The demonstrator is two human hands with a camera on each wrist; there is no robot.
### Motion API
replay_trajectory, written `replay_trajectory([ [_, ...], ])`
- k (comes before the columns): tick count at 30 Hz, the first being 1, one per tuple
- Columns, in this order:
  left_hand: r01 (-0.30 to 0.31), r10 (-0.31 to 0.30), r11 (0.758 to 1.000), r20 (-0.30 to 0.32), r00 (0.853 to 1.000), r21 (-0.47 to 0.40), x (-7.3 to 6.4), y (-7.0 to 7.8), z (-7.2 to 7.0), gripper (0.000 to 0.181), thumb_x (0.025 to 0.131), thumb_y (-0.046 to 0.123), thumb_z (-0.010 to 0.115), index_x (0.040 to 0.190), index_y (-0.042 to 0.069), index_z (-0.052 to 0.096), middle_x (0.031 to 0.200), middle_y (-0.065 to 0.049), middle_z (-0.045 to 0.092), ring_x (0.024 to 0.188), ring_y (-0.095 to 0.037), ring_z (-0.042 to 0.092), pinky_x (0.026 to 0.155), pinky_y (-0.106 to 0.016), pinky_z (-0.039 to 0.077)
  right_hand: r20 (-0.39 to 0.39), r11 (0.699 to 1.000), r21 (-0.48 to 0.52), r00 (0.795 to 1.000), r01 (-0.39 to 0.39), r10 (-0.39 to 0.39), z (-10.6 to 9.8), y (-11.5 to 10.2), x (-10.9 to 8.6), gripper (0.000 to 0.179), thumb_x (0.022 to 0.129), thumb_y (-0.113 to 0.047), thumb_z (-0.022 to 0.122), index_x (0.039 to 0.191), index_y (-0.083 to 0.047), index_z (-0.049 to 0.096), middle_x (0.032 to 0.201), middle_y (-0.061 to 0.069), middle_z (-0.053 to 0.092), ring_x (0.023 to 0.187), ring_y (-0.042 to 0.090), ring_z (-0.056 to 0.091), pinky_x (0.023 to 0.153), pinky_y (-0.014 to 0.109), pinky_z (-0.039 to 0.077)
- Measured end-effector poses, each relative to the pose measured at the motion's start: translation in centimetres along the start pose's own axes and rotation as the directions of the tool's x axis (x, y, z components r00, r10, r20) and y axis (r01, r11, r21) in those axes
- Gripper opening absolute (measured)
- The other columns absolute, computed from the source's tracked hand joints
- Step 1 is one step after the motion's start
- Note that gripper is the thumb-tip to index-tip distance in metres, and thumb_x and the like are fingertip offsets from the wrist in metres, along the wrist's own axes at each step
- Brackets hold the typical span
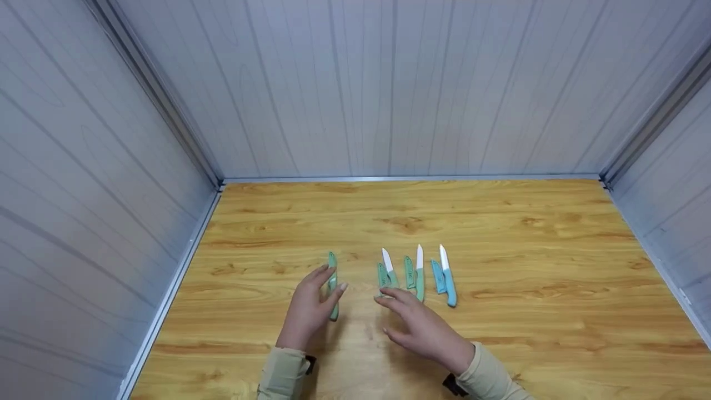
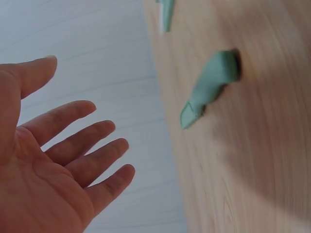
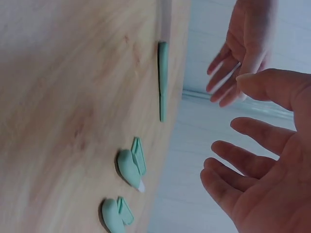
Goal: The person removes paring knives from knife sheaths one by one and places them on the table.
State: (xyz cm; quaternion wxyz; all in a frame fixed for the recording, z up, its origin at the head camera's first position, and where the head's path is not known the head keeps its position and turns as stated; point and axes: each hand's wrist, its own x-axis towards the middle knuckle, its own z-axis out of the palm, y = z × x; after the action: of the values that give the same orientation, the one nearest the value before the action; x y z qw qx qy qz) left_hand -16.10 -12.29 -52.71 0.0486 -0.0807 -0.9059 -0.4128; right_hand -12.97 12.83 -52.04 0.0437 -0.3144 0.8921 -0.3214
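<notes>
My left hand (image 1: 311,308) hovers beside a green knife in its sheath (image 1: 334,312), thumb and fingers spread, nothing held. In the left wrist view its palm (image 2: 48,189) and loose fingers show apart from that knife (image 2: 209,82). My right hand (image 1: 427,330), fingers relaxed and holding nothing, is above the wood near two green-handled knives with bare white blades. One knife (image 1: 387,260) is partly hidden behind the fingers; the other (image 1: 420,272) stands just right of it. A green sheath (image 1: 410,272) lies between them, and another sheath (image 1: 382,275) lies left of the first.
Farther right lie a blue-handled knife (image 1: 449,283) with a white blade and its blue sheath (image 1: 437,276). The wooden table (image 1: 527,233) is bounded by pale panel walls (image 1: 361,94) at the back and both sides.
</notes>
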Motion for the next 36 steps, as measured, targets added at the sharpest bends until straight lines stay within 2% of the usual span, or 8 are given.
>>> replay_trajectory([
  [4, -0.011, 0.011, 0.999, -0.007, 1.0, 0.042, 0.3, -0.3, 0.1, 0.05, 0.091, 0.036, 0.065, 0.131, 0.006, 0.058, 0.139, -0.017, 0.048, 0.128, -0.037, 0.042, 0.103, -0.053, 0.035, 0.015, 1.0, -0.017, 1.0, 0.022, -0.021, 0.5, -0.1, 0.3, 0.054, 0.089, -0.021, 0.067, 0.139, -0.01, 0.049, 0.146, 0.011, 0.039, 0.133, 0.028, 0.036, 0.103, 0.046, 0.038],
  [12, -0.054, 0.052, 0.99, 0.014, 0.999, 0.13, 1.2, -1.1, -0.2, 0.052, 0.094, 0.038, 0.061, 0.134, 0.006, 0.055, 0.139, -0.016, 0.048, 0.131, -0.034, 0.04, 0.11, -0.05, 0.024, 0.059, 0.997, -0.044, 0.997, 0.059, -0.056, 1.3, 0.0, 1.3, 0.054, 0.089, -0.02, 0.067, 0.138, -0.009, 0.05, 0.146, 0.01, 0.039, 0.134, 0.027, 0.035, 0.105, 0.045, 0.036],
  [19, -0.063, 0.062, 0.987, 0.015, 0.998, 0.148, 2.3, -2.3, -0.7, 0.047, 0.094, 0.033, 0.061, 0.132, 0.005, 0.057, 0.139, -0.013, 0.049, 0.132, -0.03, 0.039, 0.113, -0.047, 0.02, 0.087, 0.992, -0.089, 0.993, 0.086, -0.079, 1.8, 0.1, 2.1, 0.054, 0.087, -0.019, 0.068, 0.137, -0.007, 0.05, 0.145, 0.014, 0.039, 0.133, 0.028, 0.036, 0.106, 0.044, 0.035],
  [24, -0.086, 0.08, 0.982, 0.044, 0.996, 0.17, 3.1, -3.1, -0.8, 0.046, 0.094, 0.032, 0.062, 0.13, 0.003, 0.058, 0.138, -0.014, 0.05, 0.133, -0.029, 0.038, 0.113, -0.047, 0.02, 0.104, 0.989, -0.112, 0.99, 0.102, -0.09, 2.2, -0.2, 2.3, 0.057, 0.086, -0.019, 0.069, 0.138, -0.006, 0.05, 0.146, 0.015, 0.038, 0.134, 0.029, 0.036, 0.107, 0.044, 0.033],
  [31, -0.163, 0.137, 0.952, 0.114, 0.984, 0.258, 4.1, -3.6, -0.9, 0.047, 0.095, 0.034, 0.059, 0.13, 0.002, 0.058, 0.137, -0.015, 0.051, 0.132, -0.031, 0.04, 0.111, -0.05, 0.021, 0.097, 0.984, -0.115, 0.988, 0.134, -0.123, 3.0, -0.5, 3.2, 0.06, 0.087, -0.021, 0.069, 0.14, -0.008, 0.047, 0.146, 0.014, 0.038, 0.133, 0.028, 0.037, 0.105, 0.044, 0.036],
  [36, -0.189, 0.143, 0.929, 0.161, 0.976, 0.32, 4.6, -4.1, -0.8, 0.046, 0.096, 0.035, 0.057, 0.131, 0.005, 0.058, 0.139, -0.013, 0.049, 0.133, -0.03, 0.039, 0.112, -0.049, 0.021, 0.1, 0.98, -0.13, 0.986, 0.149, -0.137, 3.5, -0.8, 3.8, 0.061, 0.087, -0.022, 0.069, 0.141, -0.008, 0.045, 0.146, 0.014, 0.038, 0.132, 0.028, 0.038, 0.106, 0.042, 0.036],
])
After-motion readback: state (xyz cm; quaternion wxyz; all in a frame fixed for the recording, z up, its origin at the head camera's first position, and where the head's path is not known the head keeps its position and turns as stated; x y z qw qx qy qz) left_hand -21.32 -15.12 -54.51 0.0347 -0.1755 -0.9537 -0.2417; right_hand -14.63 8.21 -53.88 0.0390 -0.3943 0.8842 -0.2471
